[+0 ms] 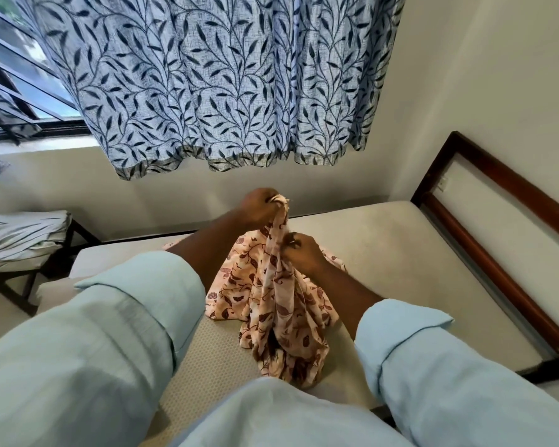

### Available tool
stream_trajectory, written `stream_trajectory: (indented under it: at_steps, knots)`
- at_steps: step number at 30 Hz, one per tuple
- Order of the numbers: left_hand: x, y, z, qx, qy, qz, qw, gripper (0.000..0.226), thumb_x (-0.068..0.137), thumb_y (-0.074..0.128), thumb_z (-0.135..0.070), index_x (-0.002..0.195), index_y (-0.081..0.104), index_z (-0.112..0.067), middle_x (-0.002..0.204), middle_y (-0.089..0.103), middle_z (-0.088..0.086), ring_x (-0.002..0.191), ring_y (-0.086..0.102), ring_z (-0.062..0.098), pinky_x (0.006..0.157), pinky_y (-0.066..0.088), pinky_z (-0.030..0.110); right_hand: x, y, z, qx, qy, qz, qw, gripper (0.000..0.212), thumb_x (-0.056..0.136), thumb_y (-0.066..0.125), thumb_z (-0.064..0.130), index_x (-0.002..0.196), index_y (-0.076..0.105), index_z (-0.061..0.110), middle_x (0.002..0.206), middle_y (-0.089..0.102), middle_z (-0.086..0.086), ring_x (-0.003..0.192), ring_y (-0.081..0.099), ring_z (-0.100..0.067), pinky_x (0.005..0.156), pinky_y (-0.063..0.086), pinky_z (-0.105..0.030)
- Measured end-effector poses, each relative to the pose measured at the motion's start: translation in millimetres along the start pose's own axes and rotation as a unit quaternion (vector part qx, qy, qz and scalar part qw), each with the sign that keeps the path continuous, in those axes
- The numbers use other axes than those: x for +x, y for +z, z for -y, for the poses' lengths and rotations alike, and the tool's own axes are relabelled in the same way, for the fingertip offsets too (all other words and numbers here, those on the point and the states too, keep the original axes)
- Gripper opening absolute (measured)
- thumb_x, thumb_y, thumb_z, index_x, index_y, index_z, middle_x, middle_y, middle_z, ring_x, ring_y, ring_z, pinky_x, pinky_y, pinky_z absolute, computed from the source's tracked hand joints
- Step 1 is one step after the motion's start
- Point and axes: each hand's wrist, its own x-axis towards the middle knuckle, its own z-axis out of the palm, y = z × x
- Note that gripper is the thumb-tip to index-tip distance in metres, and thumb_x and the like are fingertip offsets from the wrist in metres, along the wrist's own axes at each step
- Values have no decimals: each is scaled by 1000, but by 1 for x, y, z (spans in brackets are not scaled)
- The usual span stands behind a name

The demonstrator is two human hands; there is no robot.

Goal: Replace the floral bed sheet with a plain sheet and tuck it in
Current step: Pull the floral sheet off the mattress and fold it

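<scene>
- Currently, the floral sheet (281,311) lies bunched in a heap on the bare mattress (384,253), with its upper part lifted clear.
- The left hand (259,206) grips the gathered top end, raised above the heap.
- The right hand (304,253) pinches the same gathered strand just below.
- A folded pale sheet (20,237) rests on a dark-framed stand (62,253) left of the bed.
- A leaf-print curtain (213,85) hangs behind.

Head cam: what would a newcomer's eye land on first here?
The bunched floral sheet at centre, its lower folds resting on the bare mattress: the left hand grips its top end, the right hand pinches it just below. Next, the big blue leaf-print curtain hanging across the top. At the left edge, a folded pale cloth lies on a dark stool.
</scene>
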Motion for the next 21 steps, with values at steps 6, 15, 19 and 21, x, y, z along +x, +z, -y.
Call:
stream_trajectory:
  at_steps: [6, 15, 19, 21]
  knots:
    - [-1, -6, 1, -18, 3, -27, 999, 17, 97, 53, -12, 101, 69, -7, 88, 65, 3, 77, 55, 15, 63, 40, 25, 2, -2, -4, -15, -7, -15, 1000, 27, 91, 70, 30, 114, 72, 16, 108, 73, -2, 99, 68, -24, 84, 57, -34]
    - [6, -15, 0, -43, -11, -67, 997, 20, 99, 55, -21, 104, 69, -8, 98, 70, 10, 94, 64, 29, 82, 52, 40, 2, 9, -12, -109, -8, 12, 994, 54, 83, 75, 51, 127, 65, 21, 117, 71, 2, 105, 67, -23, 94, 54, -38]
    - [7, -22, 2, -61, -34, -97, 993, 24, 103, 48, -23, 118, 62, -10, 108, 65, 5, 99, 60, 23, 84, 49, 36, 9, 0, -14, -75, 11, -31, 997, 20, 99, 56, 29, 110, 67, 16, 105, 72, -9, 97, 68, -30, 80, 52, -36]
    - [7, -23, 7, -58, -49, -107, 991, 23, 105, 44, -23, 118, 57, -10, 108, 63, 6, 98, 58, 24, 83, 48, 37, 12, -10, -14, -73, 12, -67, 995, 18, 101, 52, 22, 111, 64, 12, 107, 70, -10, 95, 64, -29, 75, 45, -32]
